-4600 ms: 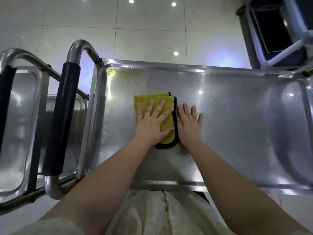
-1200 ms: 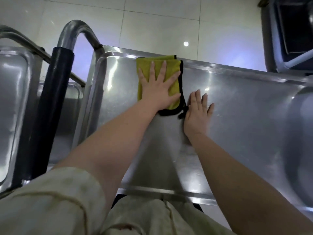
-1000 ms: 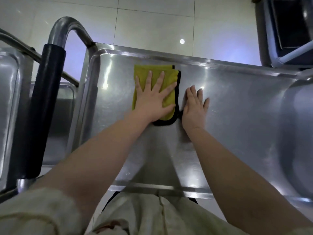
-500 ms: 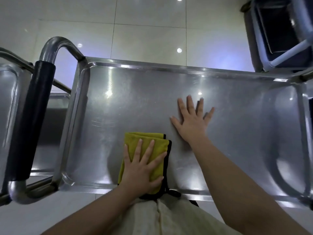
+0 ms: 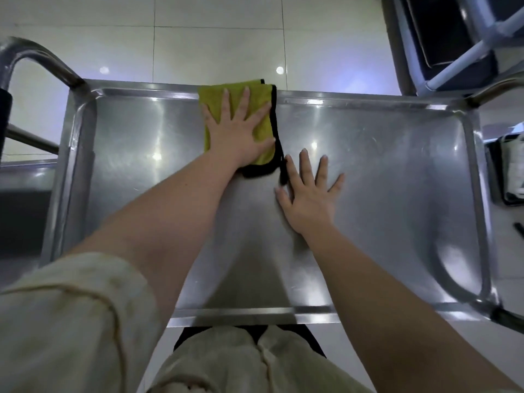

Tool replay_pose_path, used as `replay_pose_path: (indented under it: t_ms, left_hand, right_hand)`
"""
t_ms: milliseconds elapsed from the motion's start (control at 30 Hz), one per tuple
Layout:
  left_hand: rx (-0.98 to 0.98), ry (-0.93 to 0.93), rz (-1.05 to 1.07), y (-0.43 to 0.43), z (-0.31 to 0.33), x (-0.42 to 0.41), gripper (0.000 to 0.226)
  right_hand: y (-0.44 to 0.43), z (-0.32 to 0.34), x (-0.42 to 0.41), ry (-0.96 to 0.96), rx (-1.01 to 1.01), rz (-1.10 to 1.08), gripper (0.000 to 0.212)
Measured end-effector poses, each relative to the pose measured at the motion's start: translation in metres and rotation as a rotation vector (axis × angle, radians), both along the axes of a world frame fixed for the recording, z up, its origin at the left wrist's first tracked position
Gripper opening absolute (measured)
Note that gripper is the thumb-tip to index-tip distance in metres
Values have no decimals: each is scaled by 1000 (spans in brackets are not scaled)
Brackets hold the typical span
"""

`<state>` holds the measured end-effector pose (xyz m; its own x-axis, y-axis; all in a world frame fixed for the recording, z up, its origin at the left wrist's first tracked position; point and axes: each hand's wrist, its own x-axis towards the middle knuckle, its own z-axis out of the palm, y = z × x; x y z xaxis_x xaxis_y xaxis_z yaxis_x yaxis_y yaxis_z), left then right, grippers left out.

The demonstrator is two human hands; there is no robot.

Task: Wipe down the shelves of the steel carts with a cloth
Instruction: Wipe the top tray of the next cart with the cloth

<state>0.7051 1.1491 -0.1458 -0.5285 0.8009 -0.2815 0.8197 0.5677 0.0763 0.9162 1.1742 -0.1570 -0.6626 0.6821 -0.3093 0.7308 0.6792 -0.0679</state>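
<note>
A: Where?
B: Yellow cloth (image 5: 212, 95) at twelve o'clock, on the cart shelf's (image 5: 397, 180) far rim, pressed under the flat left hand (image 5: 238, 131).
A: Progress?
B: Mid-wipe (right hand (image 5: 309, 199) flat, empty, bracing); three o'clock side probably still pending.

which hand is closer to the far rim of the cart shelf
Left. The left hand presses flat on the yellow cloth, fingertips reaching the far rim. The right hand lies flat on the steel nearer the person, well short of it.

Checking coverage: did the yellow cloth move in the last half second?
Yes: the yellow cloth slid from near rim to far rim of the steel shelf.
</note>
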Motion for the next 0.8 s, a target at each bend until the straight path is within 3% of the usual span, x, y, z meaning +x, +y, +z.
replay_pose_path:
  t_ms: [133,400,567,667,800]
  left_hand:
    - [22,15,-32,-14,-4,21,74]
    - [64,-16,-230,-141,-1,153,79]
    - [111,-23,-201,-173,0,213,80]
    - [88,-52,-196,-179,3,223,80]
    - [185,-251,-28,-186,12,220,59]
  right_hand:
    - [8,0,-1,87,-72,-31,54]
    - [10,0,3,107,-100,-9,59]
    - [9,4,7,200,-159,-13,52]
    - [13,8,13,374,-364,-107,45]
    - [13,21,26,352,-484,-20,28]
